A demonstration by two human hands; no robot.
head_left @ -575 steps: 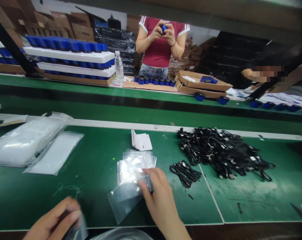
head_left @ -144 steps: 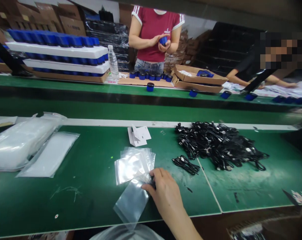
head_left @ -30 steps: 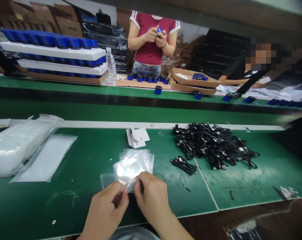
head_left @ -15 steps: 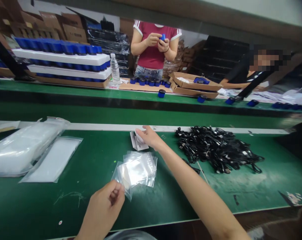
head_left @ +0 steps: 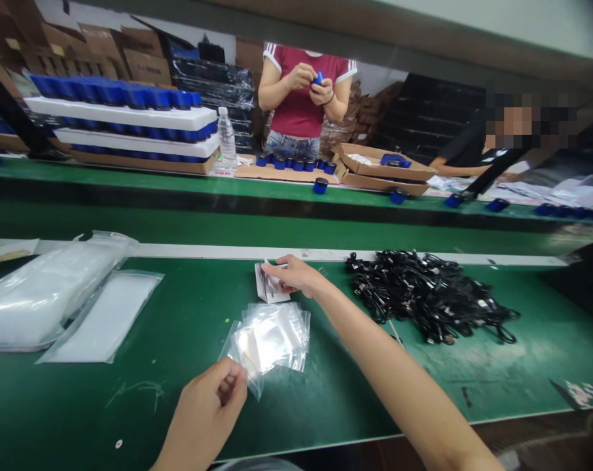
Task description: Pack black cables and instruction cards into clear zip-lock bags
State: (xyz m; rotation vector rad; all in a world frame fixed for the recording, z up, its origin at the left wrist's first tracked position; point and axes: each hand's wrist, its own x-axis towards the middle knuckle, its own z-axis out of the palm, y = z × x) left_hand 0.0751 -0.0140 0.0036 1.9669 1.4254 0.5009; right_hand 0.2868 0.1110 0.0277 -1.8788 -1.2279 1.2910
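My left hand (head_left: 211, 402) is closed in a pinch on the near corner of a clear plastic bag (head_left: 242, 350). That bag lies against a fanned pile of clear plastic bags (head_left: 279, 337), which reflect the light. Farther back, my right hand (head_left: 299, 275) reaches over a small stack of white leaflets (head_left: 262, 288). Its fingers are bent round the top leaflet, lifting one edge slightly; the fingertips are partly hidden. To the right of my right forearm is a heap of black cables (head_left: 424, 294).
Large packs of clear bags (head_left: 46, 291) lie at the left on the green table (head_left: 188, 314). Beyond a white strip, a raised shelf bears blue jars (head_left: 320, 186), a water bottle (head_left: 226, 139) and cardboard trays (head_left: 385, 171). Two people work behind it; one (head_left: 301, 91) holds a blue item.
My right hand has drawn slightly nearer and curled its fingers more around the top leaflet. My left hand keeps its pinch on the bag corner.
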